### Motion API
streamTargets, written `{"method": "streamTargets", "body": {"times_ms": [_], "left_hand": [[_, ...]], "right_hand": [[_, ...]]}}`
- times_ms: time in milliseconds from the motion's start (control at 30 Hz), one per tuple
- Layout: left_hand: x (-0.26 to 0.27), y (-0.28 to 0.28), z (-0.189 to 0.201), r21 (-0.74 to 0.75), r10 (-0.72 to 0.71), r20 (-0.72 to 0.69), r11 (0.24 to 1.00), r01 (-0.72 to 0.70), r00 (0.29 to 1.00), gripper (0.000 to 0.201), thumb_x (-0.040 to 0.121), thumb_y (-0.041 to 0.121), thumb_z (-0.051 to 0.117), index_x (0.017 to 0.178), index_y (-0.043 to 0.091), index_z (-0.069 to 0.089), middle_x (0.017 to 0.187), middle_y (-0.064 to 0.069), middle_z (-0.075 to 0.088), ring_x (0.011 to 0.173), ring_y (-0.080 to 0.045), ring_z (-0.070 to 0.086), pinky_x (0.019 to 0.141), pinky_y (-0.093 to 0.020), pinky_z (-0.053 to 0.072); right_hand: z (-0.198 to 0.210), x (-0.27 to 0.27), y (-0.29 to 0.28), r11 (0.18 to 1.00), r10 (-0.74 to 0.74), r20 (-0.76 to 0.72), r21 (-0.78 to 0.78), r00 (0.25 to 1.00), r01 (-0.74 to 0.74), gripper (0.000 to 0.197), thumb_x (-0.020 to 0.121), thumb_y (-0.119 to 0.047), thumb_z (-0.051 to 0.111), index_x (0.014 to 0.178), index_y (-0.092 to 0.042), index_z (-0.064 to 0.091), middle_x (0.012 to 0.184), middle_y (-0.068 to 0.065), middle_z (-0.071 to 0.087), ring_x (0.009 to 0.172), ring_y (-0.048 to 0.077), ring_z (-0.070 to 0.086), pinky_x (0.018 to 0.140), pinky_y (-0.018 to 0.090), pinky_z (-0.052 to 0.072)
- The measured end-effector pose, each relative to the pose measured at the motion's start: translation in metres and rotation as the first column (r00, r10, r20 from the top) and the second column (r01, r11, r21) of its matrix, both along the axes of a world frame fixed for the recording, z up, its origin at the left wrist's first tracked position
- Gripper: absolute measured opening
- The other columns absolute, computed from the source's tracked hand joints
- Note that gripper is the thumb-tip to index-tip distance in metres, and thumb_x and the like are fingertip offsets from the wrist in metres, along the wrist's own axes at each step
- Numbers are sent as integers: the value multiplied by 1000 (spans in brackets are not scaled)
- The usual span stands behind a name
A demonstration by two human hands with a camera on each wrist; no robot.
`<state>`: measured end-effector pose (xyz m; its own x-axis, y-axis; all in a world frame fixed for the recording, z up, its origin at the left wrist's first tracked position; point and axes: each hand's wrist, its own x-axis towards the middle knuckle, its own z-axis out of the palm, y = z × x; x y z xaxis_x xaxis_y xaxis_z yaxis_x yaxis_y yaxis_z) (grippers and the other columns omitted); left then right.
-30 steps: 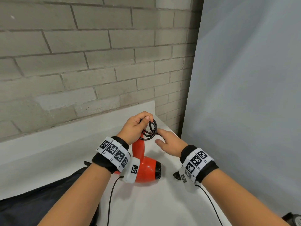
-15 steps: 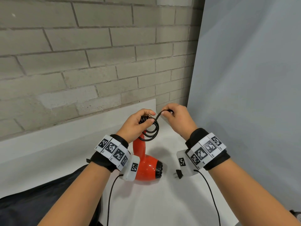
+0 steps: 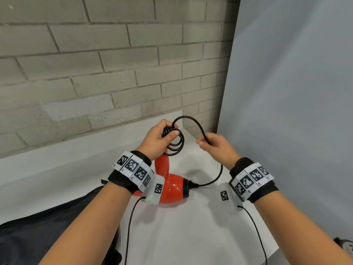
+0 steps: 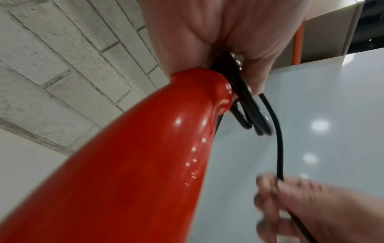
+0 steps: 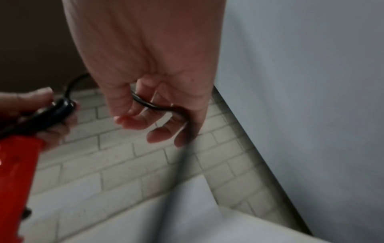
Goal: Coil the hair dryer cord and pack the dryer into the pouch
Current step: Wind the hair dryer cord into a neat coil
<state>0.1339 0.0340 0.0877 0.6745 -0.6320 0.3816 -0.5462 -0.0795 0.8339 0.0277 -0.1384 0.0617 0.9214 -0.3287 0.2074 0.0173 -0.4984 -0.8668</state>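
A red hair dryer lies on the white table with its handle pointing up. My left hand grips the top of the handle together with several black cord coils. From there the cord arcs up and over to my right hand, whose curled fingers hold it. Below that hand the cord runs down to the plug end by the dryer's nozzle. A dark pouch lies at the lower left.
A grey brick wall stands behind the table and a pale panel closes off the right side. The table's right edge is close to my right forearm. Thin black sensor cables hang from both wristbands.
My right hand has moved right and down, away from the left, drawing out a fresh loop of cord above the coils. The left hand still holds handle and coils.
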Motion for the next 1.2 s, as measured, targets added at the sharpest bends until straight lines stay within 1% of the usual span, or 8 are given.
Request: {"method": "streamTargets", "body": {"times_ms": [133,267,367,600,700,867,933,1200], "left_hand": [[0,-2,0,-16,33,-18,999,-34,999,9,88,14,54,95,19,53,80,13,55,67,6,52,65,-6,41],[-2,-2,2,-14,64,-26,998,-64,998,9,88,15,54,95,19,52,78,12,54,70,-2,50,66,-13,42],[-1,-2,3,-17,72,-38,997,-73,997,8,88,16,54,95,19,53,78,10,54,70,-4,49,68,-20,43],[2,0,2,-34,79,-53,996,-81,995,9,88,14,54,93,21,53,78,8,54,68,-6,49,68,-21,42],[3,1,2,-39,89,-49,995,-91,995,9,88,14,54,93,21,53,78,9,54,69,-6,49,68,-21,42],[3,0,1,-33,74,-49,997,-76,996,9,88,15,54,91,24,53,77,8,54,68,-6,49,68,-23,43],[2,-2,1,-39,62,-57,997,-65,996,14,88,14,54,86,28,53,75,6,54,65,-8,48,64,-24,43],[5,-4,1,-43,87,-67,995,-90,994,7,91,17,49,96,19,53,80,5,57,67,-8,49,70,-26,43]], "right_hand": [[-31,-16,-6,986,164,-277,45,947,-158,15,83,-10,64,81,-25,61,91,-5,59,70,-8,55,74,10,42],[-47,-23,4,933,325,-566,65,757,-353,41,69,-21,74,106,-34,59,119,-5,48,98,8,49,89,17,38],[-53,-21,9,918,333,-525,-8,783,-396,40,77,-2,67,115,-13,59,114,2,51,94,6,49,79,1,36],[-77,-6,0,999,-33,-350,5,936,37,19,91,-17,50,82,-6,62,98,22,66,86,33,58,81,38,48],[-82,-7,-12,983,-166,-397,-136,903,121,15,88,-19,53,74,-15,49,81,6,58,75,22,52,73,29,43],[-91,-11,-25,912,-257,-587,-410,768,-8,30,92,-9,42,121,-7,51,137,11,38,123,27,43,93,18,35],[-88,-12,-26,822,-302,-655,-547,692,-158,39,93,-9,38,130,-15,50,152,11,14,137,31,21,111,34,29],[-70,-11,-26,770,-391,-644,-620,658,-149,32,95,-1,33,122,2,49,126,19,56,112,31,57,94,32,45]]}}
